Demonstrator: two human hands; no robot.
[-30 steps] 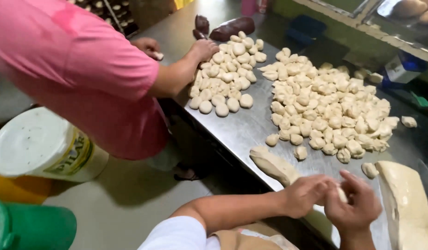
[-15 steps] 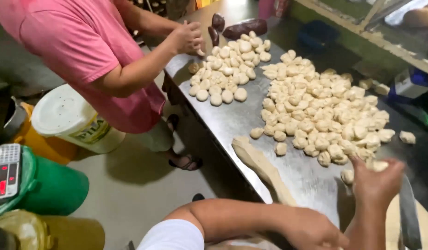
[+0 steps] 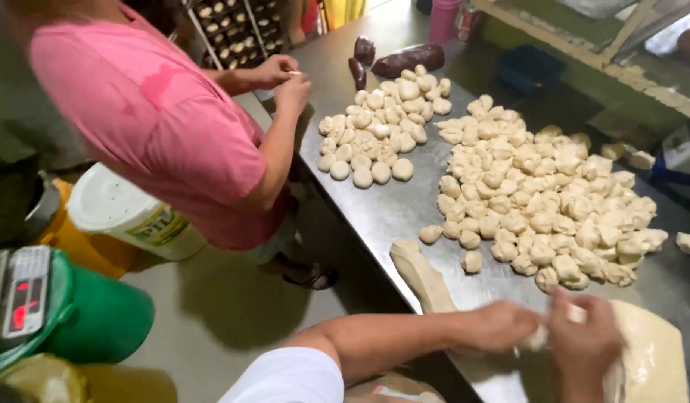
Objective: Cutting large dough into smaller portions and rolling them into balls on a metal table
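Both hands, left [image 3: 502,326] and right [image 3: 584,343], pinch a dough piece [image 3: 538,338] between them.

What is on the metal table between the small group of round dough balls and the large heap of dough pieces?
Head view: bare steel table only.

This is a bakery's working kitchen. A long steel table [image 3: 375,216] runs up the right half of the frame, covered with 2 heaps of small cut dough pieces [image 3: 539,201], and a big slab of dough [image 3: 651,358] sits at the lower right. Dark brown logs of filling [image 3: 408,58] lie at the top centre. A rack of trays [image 3: 229,26] stands at the upper left. At the lower left, a digital scale [image 3: 20,298] rests on a green bucket [image 3: 91,317], beside a white lidded tub [image 3: 128,213].
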